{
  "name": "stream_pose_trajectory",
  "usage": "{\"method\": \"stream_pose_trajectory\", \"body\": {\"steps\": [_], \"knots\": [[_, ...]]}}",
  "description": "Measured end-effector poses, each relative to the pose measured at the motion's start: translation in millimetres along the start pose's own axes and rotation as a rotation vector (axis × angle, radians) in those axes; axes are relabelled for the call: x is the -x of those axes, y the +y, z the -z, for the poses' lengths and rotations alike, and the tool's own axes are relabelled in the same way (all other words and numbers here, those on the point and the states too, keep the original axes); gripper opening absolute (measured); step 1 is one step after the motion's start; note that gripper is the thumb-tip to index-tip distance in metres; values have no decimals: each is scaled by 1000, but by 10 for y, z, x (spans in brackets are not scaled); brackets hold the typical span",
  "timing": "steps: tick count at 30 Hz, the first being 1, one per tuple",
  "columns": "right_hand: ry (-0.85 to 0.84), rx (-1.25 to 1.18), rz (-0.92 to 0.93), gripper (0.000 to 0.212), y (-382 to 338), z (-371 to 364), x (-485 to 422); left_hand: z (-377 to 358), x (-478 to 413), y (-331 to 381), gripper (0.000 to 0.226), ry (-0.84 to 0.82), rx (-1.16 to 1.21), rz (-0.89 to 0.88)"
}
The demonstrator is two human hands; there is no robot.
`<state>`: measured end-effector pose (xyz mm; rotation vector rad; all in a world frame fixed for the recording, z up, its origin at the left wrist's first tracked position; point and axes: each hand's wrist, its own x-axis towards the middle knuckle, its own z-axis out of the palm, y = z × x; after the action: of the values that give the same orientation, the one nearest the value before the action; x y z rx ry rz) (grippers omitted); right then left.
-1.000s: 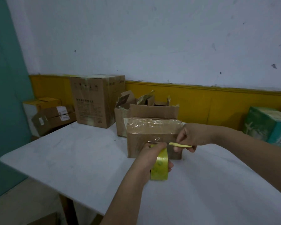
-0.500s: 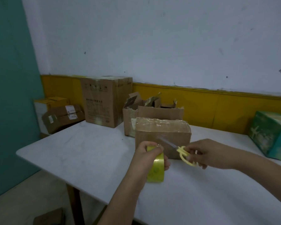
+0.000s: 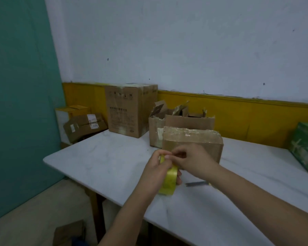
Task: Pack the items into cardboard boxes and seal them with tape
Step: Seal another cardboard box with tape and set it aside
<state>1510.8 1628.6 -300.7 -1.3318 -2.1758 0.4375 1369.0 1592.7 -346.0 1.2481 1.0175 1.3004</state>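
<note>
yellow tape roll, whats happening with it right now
A person's left hand grips an upright roll of yellow packing tape over the white table, while the right hand pinches at its top with its fingers, seemingly picking up the tape end. Metal-bladed scissors lie on the table beside it. The brown cardboard box behind is already wrapped in clear tape on top.

You can read nothing here: the print on the tall box (image 3: 132,110) and the parcel (image 3: 84,126) stickers seem too blurred.
</note>
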Motion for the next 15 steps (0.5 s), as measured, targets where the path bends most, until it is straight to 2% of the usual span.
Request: {"method": "stream_pose_trajectory", "body": {"steps": [4,6,8,12,15], "knots": [[161,-111,-46,9,-193,-262,15,163,86,-29,8,50,-75,-38],[224,-141,-39,26,-297,-373,50,233,141,-38,11,70,-76,-43],[267,-130,-32,29,-402,-447,80,302,197,-23,22,78,-78,-34],[272,-13,-16,13,-573,-506,142,445,323,17,23,68,-107,-17],[239,65,21,12,-700,-541,186,524,430,108,33,89,-154,3]]}}
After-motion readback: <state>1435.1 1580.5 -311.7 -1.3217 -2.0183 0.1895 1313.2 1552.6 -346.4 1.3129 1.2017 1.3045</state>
